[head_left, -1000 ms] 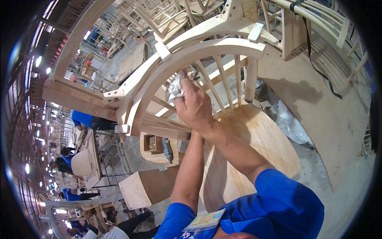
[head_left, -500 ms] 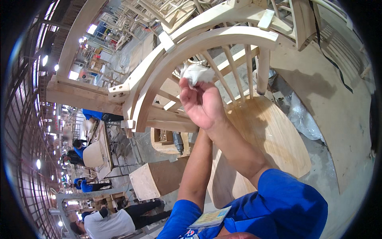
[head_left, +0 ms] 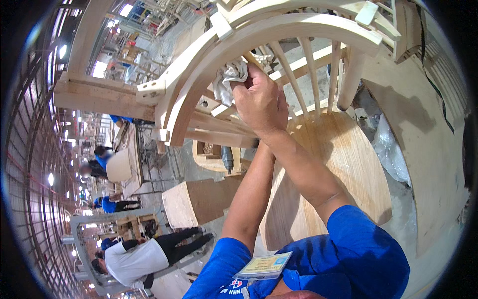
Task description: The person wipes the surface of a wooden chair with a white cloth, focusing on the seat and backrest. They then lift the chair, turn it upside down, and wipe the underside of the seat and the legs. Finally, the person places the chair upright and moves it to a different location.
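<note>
My right hand (head_left: 260,102) is shut on a crumpled white cloth (head_left: 228,79) and presses it against the spindles just under the curved top rail (head_left: 298,25) of an unfinished wooden chair. The round pale seat (head_left: 343,164) lies below my right forearm. My left forearm (head_left: 249,194) reaches up under the right wrist. The left hand itself is hidden behind it.
Thick bare wooden frame parts (head_left: 99,97) stand at the left. A wooden box (head_left: 199,199) and a power tool (head_left: 227,158) sit below the chair. A plywood panel (head_left: 423,139) is at the right. A person in white (head_left: 134,256) and people in blue (head_left: 104,159) work far left.
My right hand has moved the cloth up the spindles, closer to the curved rail. The left arm stays tucked beneath it.
</note>
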Tool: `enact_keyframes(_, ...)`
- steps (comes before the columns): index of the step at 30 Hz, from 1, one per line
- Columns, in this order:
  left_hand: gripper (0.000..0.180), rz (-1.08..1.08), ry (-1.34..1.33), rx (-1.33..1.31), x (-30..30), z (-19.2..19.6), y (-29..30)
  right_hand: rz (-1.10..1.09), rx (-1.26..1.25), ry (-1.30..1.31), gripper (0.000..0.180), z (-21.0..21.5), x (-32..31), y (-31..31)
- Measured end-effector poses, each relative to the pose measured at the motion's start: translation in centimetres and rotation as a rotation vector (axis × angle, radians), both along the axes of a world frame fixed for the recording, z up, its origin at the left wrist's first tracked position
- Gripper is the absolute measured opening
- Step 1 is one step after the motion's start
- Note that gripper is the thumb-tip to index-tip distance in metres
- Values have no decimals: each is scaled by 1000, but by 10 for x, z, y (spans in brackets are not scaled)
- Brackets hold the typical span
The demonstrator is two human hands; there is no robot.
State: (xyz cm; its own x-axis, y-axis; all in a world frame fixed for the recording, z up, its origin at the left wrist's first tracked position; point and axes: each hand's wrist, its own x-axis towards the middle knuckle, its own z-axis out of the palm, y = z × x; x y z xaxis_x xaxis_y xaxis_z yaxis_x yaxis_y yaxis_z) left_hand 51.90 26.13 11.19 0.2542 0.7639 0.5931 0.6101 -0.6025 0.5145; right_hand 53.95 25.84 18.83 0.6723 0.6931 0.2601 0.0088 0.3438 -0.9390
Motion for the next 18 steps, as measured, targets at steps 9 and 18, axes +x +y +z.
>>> enact_keyframes(9,36,115,-107,-321,2,-13,2,-50,241,-378,27,-20,-25,-10)
enact_keyframes(18,31,131,302,-414,-96,-96,-102,480,-117,-688,33,-85,82,-90)
